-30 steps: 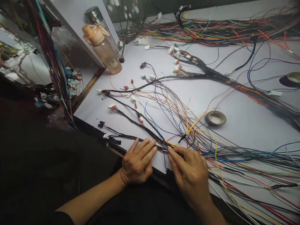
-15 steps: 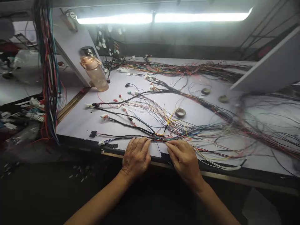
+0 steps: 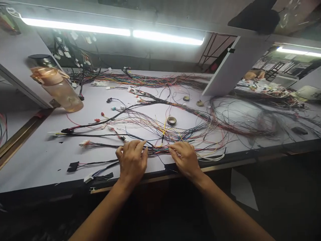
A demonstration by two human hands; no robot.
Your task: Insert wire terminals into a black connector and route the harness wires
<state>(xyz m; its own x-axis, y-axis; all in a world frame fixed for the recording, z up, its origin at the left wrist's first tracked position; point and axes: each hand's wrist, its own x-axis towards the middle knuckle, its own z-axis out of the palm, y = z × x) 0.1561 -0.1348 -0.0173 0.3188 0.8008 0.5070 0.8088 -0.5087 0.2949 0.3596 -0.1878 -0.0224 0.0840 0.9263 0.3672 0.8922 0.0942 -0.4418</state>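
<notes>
Both hands rest on a multicoloured wire bundle [image 3: 157,150] at the near table edge [image 3: 37,167]. The left hand [image 3: 132,160] pinches it; the right hand [image 3: 184,159] presses on it with fingers spread.

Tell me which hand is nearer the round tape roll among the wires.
Right hand: it lies just below the round tape roll. The left hand sits farther off, down-left.

A long pale grey workbench [image 3: 32,160] runs left to right, with a dark front edge and dark floor [image 3: 276,201] below on the near right. Two bright tube lights [image 3: 112,31] hang in a row above the far side, before a dim grey wall [image 3: 150,50]. White slanted panels stand at far left [image 3: 17,67] and far right [image 3: 225,73]. Another lit bench [image 3: 281,87] shows beyond on the right.
</notes>
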